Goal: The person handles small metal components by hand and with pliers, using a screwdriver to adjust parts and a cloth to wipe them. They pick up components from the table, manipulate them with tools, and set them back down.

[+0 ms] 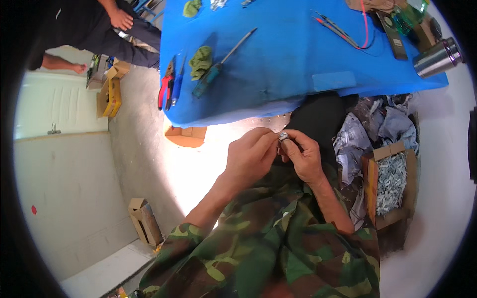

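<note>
- One small, silvery metal part (283, 135) sits at the fingertips, above the lap, short of the blue-covered table (278, 59).
- Right hand (304, 158): thumb and forefinger pinch it.
- Left hand (251, 151): fingers bunched right up at the part; whether they grip it too, cannot tell.
- Risk, my guess: part slips, since it's tiny and held only at the tips; it could get lost in the green-brown camouflage clothing (258, 248) or on the floor.
- Right, near: open brown cardboard box (390, 150), heaped with thin silvery pieces (391, 181).
- Left, far: yellow open-topped carton (114, 97), contents unclear.
- Left, near: tall narrow cardboard box (145, 221), inside hidden.
- Far right, on table: shiny steel flask (437, 58), contents not visible.
</note>
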